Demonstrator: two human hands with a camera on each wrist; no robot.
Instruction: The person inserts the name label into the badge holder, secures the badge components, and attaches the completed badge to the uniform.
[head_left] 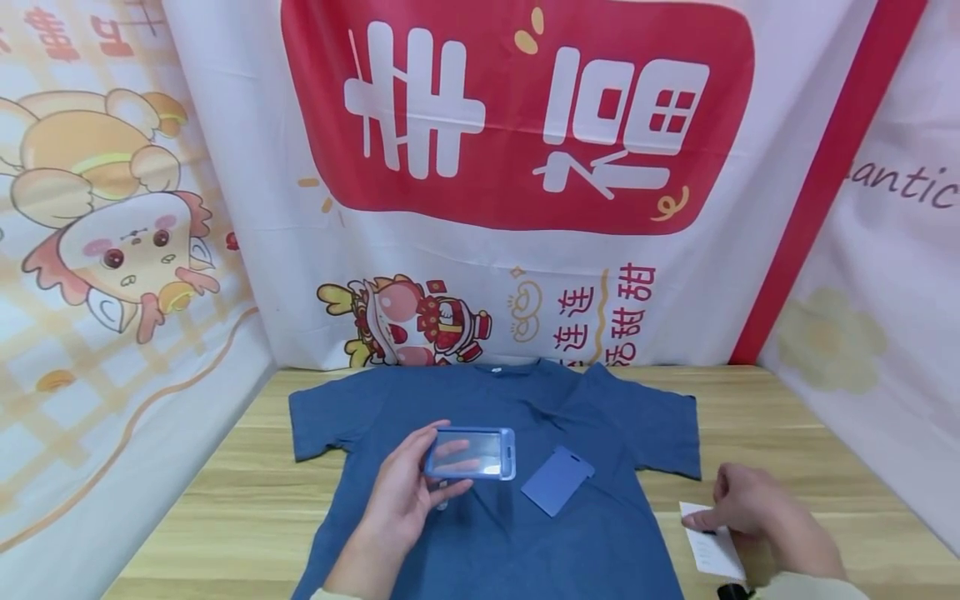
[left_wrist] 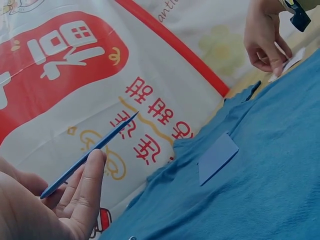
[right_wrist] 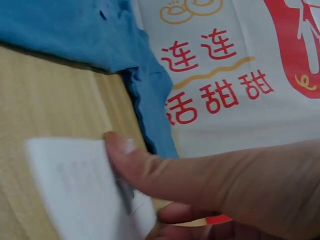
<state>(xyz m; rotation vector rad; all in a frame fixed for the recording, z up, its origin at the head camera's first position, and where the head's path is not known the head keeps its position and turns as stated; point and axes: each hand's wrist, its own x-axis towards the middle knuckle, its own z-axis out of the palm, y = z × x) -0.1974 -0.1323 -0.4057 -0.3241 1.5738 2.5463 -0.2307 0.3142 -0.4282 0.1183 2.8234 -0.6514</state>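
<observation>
My left hand (head_left: 405,492) holds a blue badge holder (head_left: 508,455) with a clear window, its fingers showing through behind the window. In the left wrist view the badge holder (left_wrist: 90,156) appears edge-on, gripped between thumb and fingers. A flat blue panel (head_left: 558,481) with a small slot at one end lies on the blue T-shirt (head_left: 487,533), right of that hand. Over the wood table's right side, my right hand (head_left: 757,508) pinches a white printed card (head_left: 712,550), thumb on its face. The white card (right_wrist: 75,185) is blurred in the right wrist view.
The T-shirt lies spread on a wood-grain table (head_left: 225,500), its collar toward the back. Printed cloths hang at the back (head_left: 510,250), the left (head_left: 127,333) and the right (head_left: 885,275). A black object (head_left: 732,592) sits at the right wrist.
</observation>
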